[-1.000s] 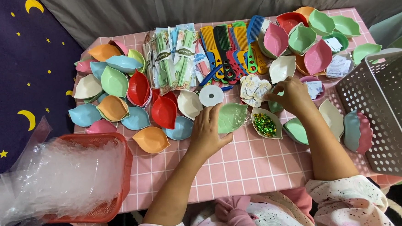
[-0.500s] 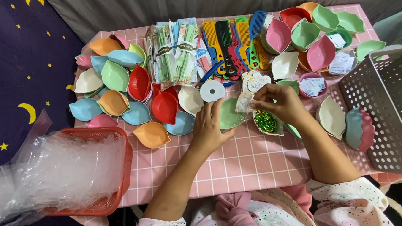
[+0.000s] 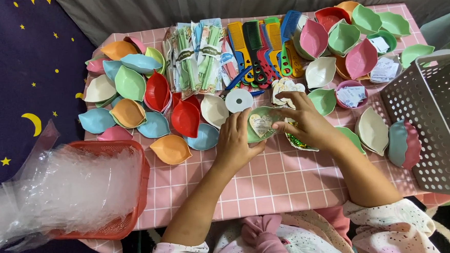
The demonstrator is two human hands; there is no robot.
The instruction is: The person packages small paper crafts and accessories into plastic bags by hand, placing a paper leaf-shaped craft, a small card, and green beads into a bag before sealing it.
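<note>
Head view: both hands, left [image 3: 234, 141] and right [image 3: 307, 123], grasp a green leaf dish [image 3: 262, 123], hiding its edges.

Both hands [image 3: 271, 132] hold a green leaf dish [image 3: 260, 123] — heart card [image 3: 260, 124] inside.

Our two bare forearms reached away from our body toward the middle of the scene, converging as they went. Our left hand [image 3: 236, 141] lay palm down, fingers curled loosely and thumb tucked toward the right, closed around something at its fingertips. Our right hand [image 3: 304, 122] sat just to the right of it and slightly farther off, wrist bent inward, fingers bunched in a pinch pointing left. The two hands nearly touched.
</note>
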